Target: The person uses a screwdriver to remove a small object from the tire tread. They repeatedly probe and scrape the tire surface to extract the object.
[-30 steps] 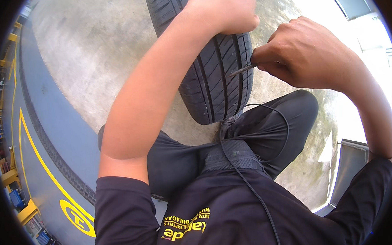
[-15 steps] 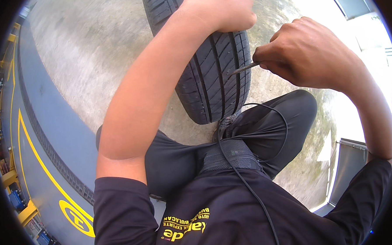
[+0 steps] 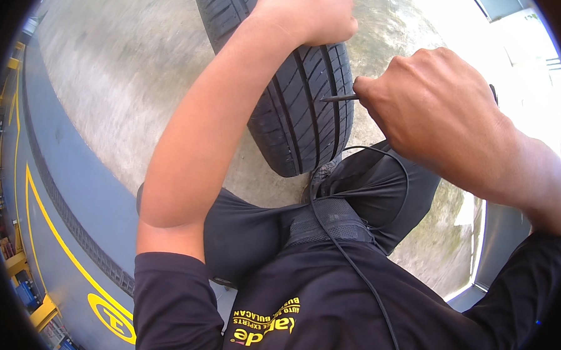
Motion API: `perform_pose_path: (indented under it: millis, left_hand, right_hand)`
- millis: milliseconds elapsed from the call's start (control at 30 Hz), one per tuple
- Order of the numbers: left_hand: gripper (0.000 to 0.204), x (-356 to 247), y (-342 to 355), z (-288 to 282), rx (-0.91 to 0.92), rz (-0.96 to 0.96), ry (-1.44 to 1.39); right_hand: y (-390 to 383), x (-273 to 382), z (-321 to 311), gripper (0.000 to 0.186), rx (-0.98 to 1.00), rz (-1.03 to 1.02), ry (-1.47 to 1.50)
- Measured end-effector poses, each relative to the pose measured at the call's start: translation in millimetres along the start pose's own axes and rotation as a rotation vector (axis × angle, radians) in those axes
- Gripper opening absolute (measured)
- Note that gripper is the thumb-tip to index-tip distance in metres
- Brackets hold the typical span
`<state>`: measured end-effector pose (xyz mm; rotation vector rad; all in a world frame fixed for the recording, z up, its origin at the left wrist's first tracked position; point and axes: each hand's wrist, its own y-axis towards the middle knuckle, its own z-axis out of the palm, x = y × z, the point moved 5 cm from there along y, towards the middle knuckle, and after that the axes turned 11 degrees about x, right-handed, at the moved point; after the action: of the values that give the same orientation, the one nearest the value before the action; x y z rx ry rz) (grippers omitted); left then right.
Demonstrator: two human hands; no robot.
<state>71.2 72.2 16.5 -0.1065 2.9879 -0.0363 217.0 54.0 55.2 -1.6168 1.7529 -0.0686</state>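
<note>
A black tire (image 3: 299,111) stands upright in front of me, its grooved tread facing me. My left hand (image 3: 311,14) is closed in a fist at the upper part of the tread; its fingertips are hidden, so I cannot see what it grips. Closed around a thin pointed metal tool (image 3: 340,98) is my right hand (image 3: 440,99), to the right of the tire. The tool's shaft points left, its tip over the tread near a groove; whether it touches the rubber I cannot tell. A dark end of something, perhaps the tool's handle, shows behind the right hand.
A thin black cable (image 3: 353,265) runs down my shirt and loops over my right thigh. My bent legs (image 3: 245,233) flank the tire's lower end. On the left is a grey surface with yellow lines (image 3: 64,234), beside yellow shelving. Concrete floor (image 3: 125,69) lies around the tire.
My right hand has come nearer and turned, and the tool's shaft now lies almost level across the tread. My left hand and the tire have shifted slightly left in view.
</note>
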Motion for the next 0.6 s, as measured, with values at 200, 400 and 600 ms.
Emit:
perform_pose_path:
  millis: [200, 400, 600]
  left_hand:
    - [0.041, -5.1, 15.4, 3.1, 0.040, -0.038, 0.042]
    - [0.041, -4.3, 8.9, 1.1, 0.121, 0.017, 0.015]
    - [0.041, -1.0, 8.3, -5.0, 0.062, -0.050, 0.031]
  right_hand:
    - [-3.1, -43.0, 19.3, 0.021, 0.102, 0.251, -0.028]
    - [-49.6, -59.9, 39.9, 0.027, 0.209, 0.336, 0.235]
    - [-18.2, -15.6, 28.9, 0.022, -0.102, 0.021, 0.334]
